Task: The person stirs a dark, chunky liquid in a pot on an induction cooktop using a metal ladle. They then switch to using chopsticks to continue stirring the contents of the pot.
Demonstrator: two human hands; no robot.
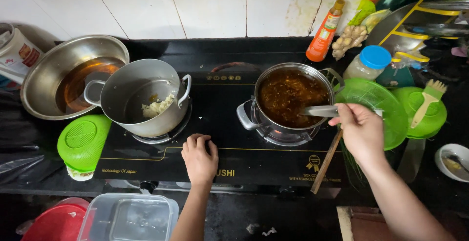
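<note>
My right hand [360, 131]: closed around the flat metal handle of a ladle [320, 110], which reaches across the rim of the pot of brown sauce [289, 97]; the ladle's bowl is not visible, so I cannot tell how deep it sits. That pot stands on the right burner of the black gas stove [229, 124], its two side handles showing at lower left and upper right. My left hand [199, 157]: loosely curled, knuckles up, resting on the glass top of the stove between the two burners, grasping nothing. On the left burner: a second, tilted steel pot [141, 97], holding a small pale lump of food against its inner wall. Just behind it to the left: a wide steel bowl [68, 72] with amber liquid. Front left corner of the stove: a green lidded container [84, 142]. Below the stove: a clear plastic box [129, 216] and a red lid [58, 221]. To the right of my right hand: a green plastic cover [373, 104], a wooden stick [326, 162] leaning under my wrist, a brush [429, 97] on another green lid. Behind the sauce pot: an orange bottle [324, 32], ginger [348, 38], a jar with a blue cap [367, 61].
</note>
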